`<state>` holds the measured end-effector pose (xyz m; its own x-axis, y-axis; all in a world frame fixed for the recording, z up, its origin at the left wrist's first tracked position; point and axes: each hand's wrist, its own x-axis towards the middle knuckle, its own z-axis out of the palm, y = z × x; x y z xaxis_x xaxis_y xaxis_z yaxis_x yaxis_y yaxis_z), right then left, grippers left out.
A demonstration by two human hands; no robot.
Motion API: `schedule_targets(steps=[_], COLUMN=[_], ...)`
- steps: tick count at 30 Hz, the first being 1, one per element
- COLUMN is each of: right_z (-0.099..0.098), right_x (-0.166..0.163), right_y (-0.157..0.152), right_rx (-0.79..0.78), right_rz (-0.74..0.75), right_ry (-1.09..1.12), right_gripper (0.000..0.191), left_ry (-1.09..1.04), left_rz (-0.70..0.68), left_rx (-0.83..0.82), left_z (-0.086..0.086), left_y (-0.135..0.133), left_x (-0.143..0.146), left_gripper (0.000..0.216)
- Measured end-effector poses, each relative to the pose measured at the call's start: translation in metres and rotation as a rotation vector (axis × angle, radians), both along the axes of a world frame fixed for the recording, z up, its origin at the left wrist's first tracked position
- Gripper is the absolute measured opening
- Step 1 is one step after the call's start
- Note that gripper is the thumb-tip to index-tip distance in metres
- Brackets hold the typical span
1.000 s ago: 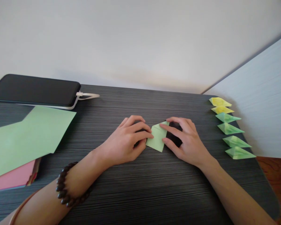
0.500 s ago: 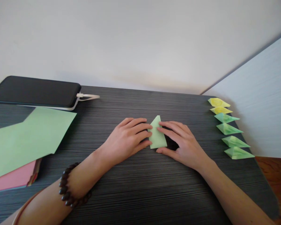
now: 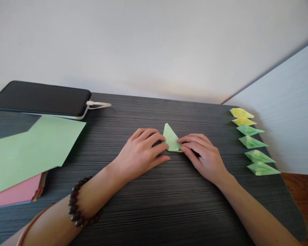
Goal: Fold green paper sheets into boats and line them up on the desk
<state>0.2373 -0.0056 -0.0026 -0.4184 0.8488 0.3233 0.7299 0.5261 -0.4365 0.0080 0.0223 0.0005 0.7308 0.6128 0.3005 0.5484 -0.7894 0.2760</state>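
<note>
A small light-green folded paper triangle (image 3: 170, 138) lies at the middle of the dark striped table (image 3: 154, 205). My left hand (image 3: 141, 153) rests on the table at its left side, fingertips pressing the triangle's lower left edge. My right hand (image 3: 202, 155) is at its right side, fingers drawn together and pinching the triangle's lower right corner. The tip of the triangle points away from me and stands free of both hands.
A row of several folded paper pieces (image 3: 251, 140), yellow and green, lines the table's right edge by a pale wall panel. At the left lie green sheets (image 3: 33, 150) over pink paper (image 3: 17, 193), and a black phone (image 3: 41, 98) with a white cable (image 3: 99, 104).
The green paper went from a slanted four-sided shape to a narrow triangle. My right hand's fingers drew in from lying spread over it to pinching its lower right corner.
</note>
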Motion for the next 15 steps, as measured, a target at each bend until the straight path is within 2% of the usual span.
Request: schedule_targets(steps=[4,8,12,15], right_z=[0.0029,0.0032,0.0016,-0.0001], right_x=[-0.0007,-0.0023,-0.0071,-0.0083], right_y=[-0.0017,-0.0053,-0.0084,-0.0083], right_rx=[-0.045,0.013,0.092,0.085], right_rz=[0.0,0.043,-0.023,-0.078], right_ry=[0.039,0.001,-0.02,-0.023], right_gripper=[0.014,0.019,0.01,0.01], left_ry=[0.017,0.038,0.058,0.06], left_rz=[0.043,0.069,0.045,0.036], left_rx=[0.061,0.073,0.067,0.066], left_z=[0.0012,0.0009,0.0012,0.0025], left_y=[-0.003,-0.0031,-0.0027,-0.0036], left_x=[0.0031,0.0035,0.0031,0.0042], left_gripper=[0.017,0.018,0.018,0.018])
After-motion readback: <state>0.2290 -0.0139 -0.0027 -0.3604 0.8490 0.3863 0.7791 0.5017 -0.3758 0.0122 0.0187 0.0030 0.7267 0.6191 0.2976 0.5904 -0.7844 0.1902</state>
